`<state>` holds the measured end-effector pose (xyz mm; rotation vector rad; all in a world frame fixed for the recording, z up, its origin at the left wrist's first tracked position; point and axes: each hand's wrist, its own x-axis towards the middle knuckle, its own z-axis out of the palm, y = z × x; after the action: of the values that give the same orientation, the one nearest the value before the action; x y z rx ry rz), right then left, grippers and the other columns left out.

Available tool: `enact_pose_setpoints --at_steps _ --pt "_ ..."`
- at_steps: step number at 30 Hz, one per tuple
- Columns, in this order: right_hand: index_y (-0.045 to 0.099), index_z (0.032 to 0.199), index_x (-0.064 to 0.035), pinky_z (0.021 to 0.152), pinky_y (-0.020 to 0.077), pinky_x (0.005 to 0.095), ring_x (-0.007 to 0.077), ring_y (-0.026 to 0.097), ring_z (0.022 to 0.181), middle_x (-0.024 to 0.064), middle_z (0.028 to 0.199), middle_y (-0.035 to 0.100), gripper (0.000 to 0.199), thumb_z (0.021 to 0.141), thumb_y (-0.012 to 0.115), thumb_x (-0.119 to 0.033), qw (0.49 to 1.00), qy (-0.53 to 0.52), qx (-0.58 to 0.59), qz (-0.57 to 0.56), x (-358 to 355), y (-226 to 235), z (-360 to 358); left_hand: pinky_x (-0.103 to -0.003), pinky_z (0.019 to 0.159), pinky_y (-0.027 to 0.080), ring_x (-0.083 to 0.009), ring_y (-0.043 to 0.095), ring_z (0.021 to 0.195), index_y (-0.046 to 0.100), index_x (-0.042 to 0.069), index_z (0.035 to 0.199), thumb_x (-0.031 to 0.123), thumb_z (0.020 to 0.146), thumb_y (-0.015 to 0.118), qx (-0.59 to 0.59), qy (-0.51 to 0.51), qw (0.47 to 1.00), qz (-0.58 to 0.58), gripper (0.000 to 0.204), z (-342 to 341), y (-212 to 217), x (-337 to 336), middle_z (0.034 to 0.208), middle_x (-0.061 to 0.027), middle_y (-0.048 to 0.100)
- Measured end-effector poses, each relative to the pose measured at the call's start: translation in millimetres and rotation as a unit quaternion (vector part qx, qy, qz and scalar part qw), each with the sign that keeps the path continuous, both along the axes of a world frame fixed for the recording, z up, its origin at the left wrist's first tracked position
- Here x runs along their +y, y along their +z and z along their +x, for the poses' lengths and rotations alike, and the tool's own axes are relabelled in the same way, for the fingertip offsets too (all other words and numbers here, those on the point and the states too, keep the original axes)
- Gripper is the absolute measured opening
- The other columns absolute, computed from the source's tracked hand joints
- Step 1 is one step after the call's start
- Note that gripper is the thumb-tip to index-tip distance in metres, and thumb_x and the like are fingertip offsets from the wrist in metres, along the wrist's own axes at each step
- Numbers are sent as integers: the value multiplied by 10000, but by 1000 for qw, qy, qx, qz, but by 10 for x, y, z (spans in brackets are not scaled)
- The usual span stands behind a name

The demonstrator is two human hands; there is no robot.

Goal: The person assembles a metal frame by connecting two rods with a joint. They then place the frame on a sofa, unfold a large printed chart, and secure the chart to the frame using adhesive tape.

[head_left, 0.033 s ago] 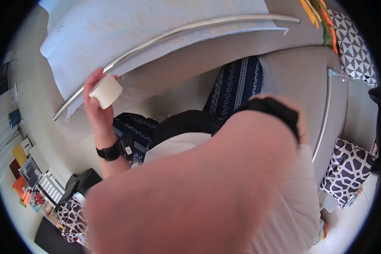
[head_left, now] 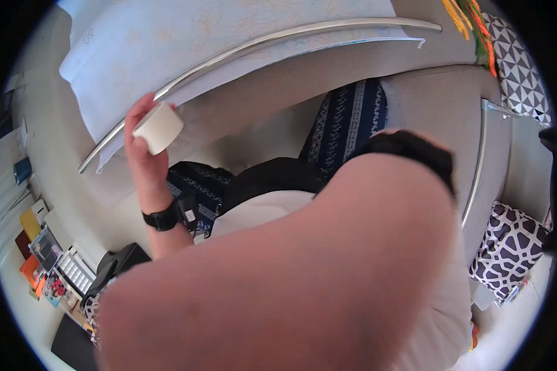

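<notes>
Left hand (head_left: pixel 143 143) clamped on tape roll (head_left: pixel 158 128) just by the metal rail (head_left: pixel 260 44), mid-taping I'd say; right hand hidden, can't tell; next needs free end peeled

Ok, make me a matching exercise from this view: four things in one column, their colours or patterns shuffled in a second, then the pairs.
Things:
1. roll of tape held in the left hand
2. wristwatch
3. curved rail
4. cushion at lower right

Colours:
A. shiny silver
B. black and white pattern
C. cream
D. black

Pairs: 1-C, 2-D, 3-A, 4-B
</notes>
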<state>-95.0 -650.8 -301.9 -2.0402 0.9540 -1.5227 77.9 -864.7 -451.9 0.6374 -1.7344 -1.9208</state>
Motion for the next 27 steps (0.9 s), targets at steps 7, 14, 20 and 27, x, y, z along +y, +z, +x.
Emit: enact_pose_setpoints --at_steps 7,14,20,27 --pt "577 803 -96 604 470 343 233 585 691 45 759 577 55 785 572 -148 998 16 62 -19 126 241 -78 -345 871 454 -254 564 1061 448 -27 1266 612 752 612 -15 -33 999 5 836 -114 49 206 1098 -131 563" --pt "580 829 -91 624 467 348 241 584 714 53 781 582 61 780 578 -129 996 18 87 -21 295 224 -150 -331 847 487 -232 584 1063 462 -17 1240 597 738 643 -23 -46 999 12 813 -137 45 239 1089 -119 567" --pt "583 851 -87 640 465 352 248 584 734 60 800 587 78 776 583 -112 992 13 127 16 379 239 -254 -324 858 486 -212 596 1035 470 9 1237 583 728 658 -32 -51 998 32 790 -194 62 267 1097 -136 604" --pt "587 876 -83 660 462 357 257 584 758 68 823 592 105 772 589 -93 994 0 109 -3 397 166 -200 -284 920 410 -141 545 1045 490 13 1249 444 792 616 -21 -99 994 33 641 -306 142 270 1131 -63 578"
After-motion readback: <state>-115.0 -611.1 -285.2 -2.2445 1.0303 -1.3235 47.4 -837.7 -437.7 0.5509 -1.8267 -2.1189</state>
